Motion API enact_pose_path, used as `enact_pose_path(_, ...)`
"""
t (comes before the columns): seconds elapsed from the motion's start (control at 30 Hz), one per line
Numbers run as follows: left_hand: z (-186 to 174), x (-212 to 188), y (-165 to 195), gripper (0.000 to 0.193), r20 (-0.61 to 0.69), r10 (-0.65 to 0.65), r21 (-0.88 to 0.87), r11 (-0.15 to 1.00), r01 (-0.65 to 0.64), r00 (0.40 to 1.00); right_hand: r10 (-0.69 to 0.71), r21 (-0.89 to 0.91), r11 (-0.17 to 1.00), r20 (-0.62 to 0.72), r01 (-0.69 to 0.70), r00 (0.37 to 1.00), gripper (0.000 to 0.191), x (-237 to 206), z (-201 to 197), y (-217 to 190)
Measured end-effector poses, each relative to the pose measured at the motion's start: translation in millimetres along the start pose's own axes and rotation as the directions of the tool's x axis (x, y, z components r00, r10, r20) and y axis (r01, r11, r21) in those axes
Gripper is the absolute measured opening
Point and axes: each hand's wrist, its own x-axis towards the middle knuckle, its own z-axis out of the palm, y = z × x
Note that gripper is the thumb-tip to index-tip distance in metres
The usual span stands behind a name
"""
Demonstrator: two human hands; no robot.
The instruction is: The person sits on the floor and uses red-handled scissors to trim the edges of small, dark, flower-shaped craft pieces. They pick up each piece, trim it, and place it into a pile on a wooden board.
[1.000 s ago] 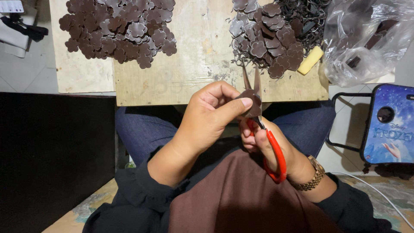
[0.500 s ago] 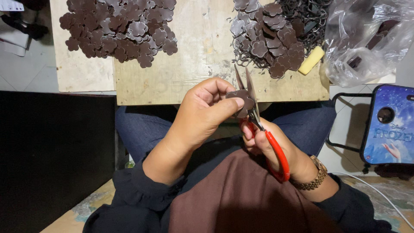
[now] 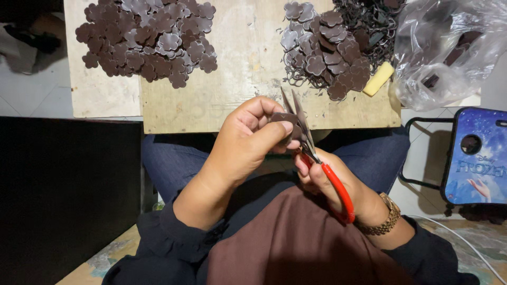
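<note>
1. Top right, a crumpled clear plastic bag (image 3: pixel 449 47) sits at the desk's corner with dark pieces inside; just beside it lies a small pale yellow block (image 3: pixel 378 79).
2. Down the right edge, a blue picture-printed panel (image 3: pixel 475 158) in a black frame stands on the floor.
3. On the wooden desk (image 3: pixel 237 100): a heap of dark brown flower-shaped cutouts (image 3: pixel 145 42) at left, a second heap (image 3: pixel 330 50) at right, mixed with tangled offcuts.
4. Centre, over the lap: the scissors (image 3: pixel 317 158), red handles low and right, blades pointing up and slightly left toward the desk edge. Long axis runs diagonally. Blades stand a little apart at the tips.
5. Left hand (image 3: pixel 248 142) is curled closed, thumb and fingers pinching a small brown piece (image 3: pixel 285 119) right against the blades.
6. Right hand (image 3: pixel 338 184) is wrapped around the red handles, gripping them; a gold watch band (image 3: pixel 383 224) is at that wrist.
</note>
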Motion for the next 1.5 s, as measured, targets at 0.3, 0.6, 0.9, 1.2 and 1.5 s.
enact_pose_path(0.3, 0, -1, 10, 0.008, -0.002, 0.072, 0.073, 0.995, -0.072, 0.997, 0.062, 0.062, 0.996, 0.009, -0.062, 0.998, 0.051, 1, -1, -4)
enact_pose_path(0.6, -2, -2, 6, 0.007, -0.044, 0.08, 0.082, 0.994, -0.077, 0.996, 0.025, 0.106, 0.994, 0.043, -0.029, 0.999, 0.057, 3, 3, -4)
enact_pose_path(0.9, 3, 3, -3, 0.009, -0.03, 0.117, 0.078, 0.99, -0.114, 0.993, -0.061, 0.013, 0.998, 0.101, 0.06, 0.993, 0.061, 6, 2, -7)
enact_pose_path(1.2, 8, 4, -5, 0.009, -0.04, 0.136, 0.081, 0.988, -0.132, 0.99, 0.021, 0.082, 0.996, 0.011, -0.022, 1.0, 0.056, 3, 0, 3)
enact_pose_path(1.5, 4, 5, -5, 0.01, -0.039, 0.097, 0.054, 0.994, -0.095, 0.995, -0.029, -0.019, 0.999, -0.028, 0.028, 0.999, 0.059, 4, -2, -1)
